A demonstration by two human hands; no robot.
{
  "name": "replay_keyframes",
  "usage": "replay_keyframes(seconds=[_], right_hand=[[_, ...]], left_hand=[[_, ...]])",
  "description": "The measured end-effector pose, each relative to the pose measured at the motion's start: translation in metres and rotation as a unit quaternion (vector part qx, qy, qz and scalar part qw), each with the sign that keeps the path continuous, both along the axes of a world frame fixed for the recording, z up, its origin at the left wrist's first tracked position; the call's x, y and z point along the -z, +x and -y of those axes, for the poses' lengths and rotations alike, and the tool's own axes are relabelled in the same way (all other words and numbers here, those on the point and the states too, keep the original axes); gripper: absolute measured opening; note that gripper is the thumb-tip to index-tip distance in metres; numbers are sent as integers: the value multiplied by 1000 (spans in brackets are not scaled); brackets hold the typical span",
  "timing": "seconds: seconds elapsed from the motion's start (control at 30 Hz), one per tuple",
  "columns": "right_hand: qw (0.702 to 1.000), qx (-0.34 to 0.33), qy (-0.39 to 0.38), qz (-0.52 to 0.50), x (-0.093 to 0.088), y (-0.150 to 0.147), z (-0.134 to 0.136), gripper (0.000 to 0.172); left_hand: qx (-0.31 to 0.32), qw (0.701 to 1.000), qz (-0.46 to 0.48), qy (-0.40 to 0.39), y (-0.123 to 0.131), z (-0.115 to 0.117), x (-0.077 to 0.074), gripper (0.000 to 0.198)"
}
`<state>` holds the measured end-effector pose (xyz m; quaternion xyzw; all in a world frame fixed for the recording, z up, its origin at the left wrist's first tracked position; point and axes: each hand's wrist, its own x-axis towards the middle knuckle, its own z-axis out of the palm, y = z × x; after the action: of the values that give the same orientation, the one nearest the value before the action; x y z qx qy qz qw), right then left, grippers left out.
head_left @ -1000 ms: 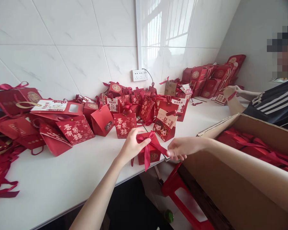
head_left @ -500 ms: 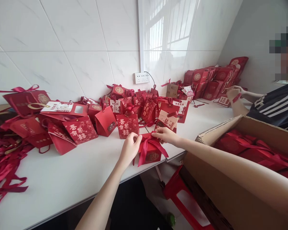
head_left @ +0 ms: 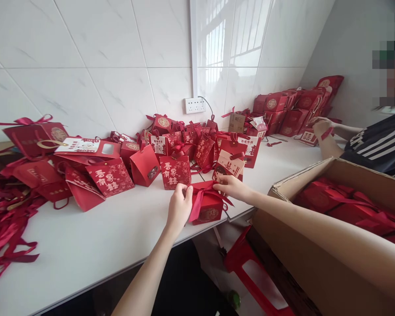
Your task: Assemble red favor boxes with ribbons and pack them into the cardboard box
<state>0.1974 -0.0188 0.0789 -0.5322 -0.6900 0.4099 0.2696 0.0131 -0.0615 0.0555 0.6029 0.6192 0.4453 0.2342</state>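
A small red gift box [head_left: 208,211] with a gold round emblem stands at the table's front edge. Across its top runs a dark red ribbon [head_left: 197,202], its tails hanging over the front. My left hand [head_left: 180,206] pinches the ribbon at the box's left side, thumb against fingers. On the right, my right hand [head_left: 232,188] pinches the ribbon near the box's top. Just behind stands a cream-and-red box [head_left: 229,166]. A red box with white characters [head_left: 176,172] is behind my left hand.
Many red boxes [head_left: 112,177] crowd the white table [head_left: 95,237]; loose ribbons [head_left: 9,237] lie at left. An open carton [head_left: 303,245] holding red boxes stands at right, beside a red stool [head_left: 246,272]. Another person's hand [head_left: 321,126] works at far right.
My left hand has shifted slightly on the ribbon, and the left ribbon tail now hangs closer to it. My right hand has moved slightly right. The box stays in place.
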Motion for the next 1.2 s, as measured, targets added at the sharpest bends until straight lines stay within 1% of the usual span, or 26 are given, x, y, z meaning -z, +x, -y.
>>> replay_keyframes(seconds=[0.03, 0.07, 0.1, 0.13, 0.17, 0.2, 0.23, 0.27, 0.3, 0.33, 0.37, 0.4, 0.5, 0.57, 0.63, 0.67, 0.73, 0.77, 0.8, 0.87, 0.97, 1.07, 1.13, 1.17, 1.2], right_hand=[[999, 23, 30, 10, -2, 1, 2, 19], [995, 40, 89, 23, -4, 1, 6, 21], [984, 37, 172, 42, -6, 0, 11, 27], [961, 8, 268, 68, -8, -1, 16, 34], [925, -46, 362, 103, -8, -4, 23, 42], [880, -114, 438, 141, -8, -8, 29, 47], [836, -177, 489, 176, -7, -13, 35, 49], [798, -218, 524, 204, -5, -17, 39, 46], [769, -238, 550, 222, -2, -21, 43, 39], [749, -244, 571, 231, 1, -24, 46, 29], [738, -243, 586, 232, 3, -26, 47, 21], [730, -243, 597, 227, 5, -27, 48, 20], [714, -258, 623, 189, 6, -22, 48, 23], [711, -264, 631, 165, 6, -18, 48, 22], [714, -263, 629, 162, 5, -16, 48, 22], [715, -260, 627, 167, 5, -16, 48, 21], [713, -260, 627, 174, 6, -17, 48, 20], [712, -261, 628, 174, 6, -18, 47, 20], [711, -263, 629, 172, 6, -19, 47, 19], [713, -263, 628, 164, 6, -21, 47, 19], [716, -261, 630, 149, 6, -23, 50, 19], [713, -266, 633, 141, 6, -25, 53, 19], [711, -278, 630, 142, 2, -25, 55, 20], [717, -282, 621, 143, -1, -24, 55, 21], [734, -276, 603, 147, -6, -22, 54, 25]], left_hand=[[1, 1000, 2, -1, 0, 0, 0, 20], [4, 1000, 5, -1, -1, 0, 1, 21], [9, 1000, 7, -2, -1, 0, 1, 21], [15, 1000, 9, -2, -1, 0, 1, 22], [21, 1000, 10, -2, -1, 0, 1, 23], [28, 1000, 11, -2, -1, 0, 2, 25], [32, 999, 12, -2, -1, -1, 2, 26], [33, 999, 12, -2, -1, -1, 3, 27], [31, 999, 12, -1, -1, -2, 3, 27], [25, 1000, 11, -1, -1, -2, 4, 26], [18, 1000, 9, 0, -1, -3, 5, 25], [10, 1000, 8, 2, -1, -4, 6, 24], [-3, 1000, 0, 6, -1, -5, 8, 21], [-7, 1000, -2, 14, -1, -7, 7, 17], [-3, 998, -18, 67, -1, -8, 2, 10], [13, 994, -41, 104, -2, -9, -2, 11], [71, 979, -111, 153, -2, -11, -10, 14], [107, 971, -148, 152, -2, -12, -14, 12], [137, 965, -177, 133, -2, -12, -16, 9], [169, 960, -204, 91, -2, -13, -19, 7], [166, 962, -199, 81, -2, -14, -17, 11], [151, 966, -191, 85, -1, -15, -13, 10], [150, 967, -188, 80, -1, -15, -12, 9], [152, 968, -186, 75, -1, -15, -13, 8], [154, 969, -182, 69, -1, -15, -13, 8]])
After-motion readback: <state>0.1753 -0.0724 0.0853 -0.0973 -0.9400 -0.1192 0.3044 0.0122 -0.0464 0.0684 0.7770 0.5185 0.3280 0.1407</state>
